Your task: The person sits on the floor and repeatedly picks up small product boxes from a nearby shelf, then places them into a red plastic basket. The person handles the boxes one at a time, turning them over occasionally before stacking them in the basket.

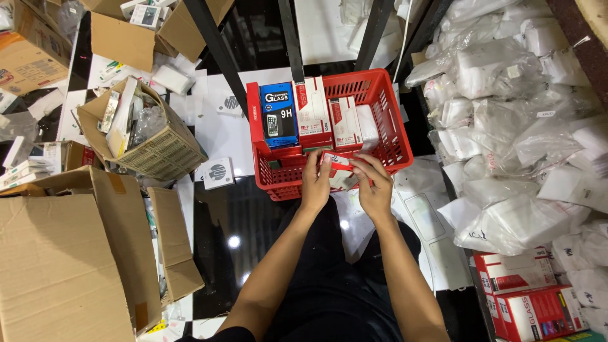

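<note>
Both hands on one small packet at basket's near rim.

Left hand (pixel 315 183) and right hand (pixel 373 187) pinch a red-and-white flat packet (pixel 339 170) between them, long axis running left-right, equally near both. Just beyond: red plastic basket (pixel 398 136), boxes standing on edge inside, blue box (pixel 278 114) at left end.

Bare forearms, no sleeves at the wrists; black trousers; nothing on the fingers (pixel 325 161).
</note>
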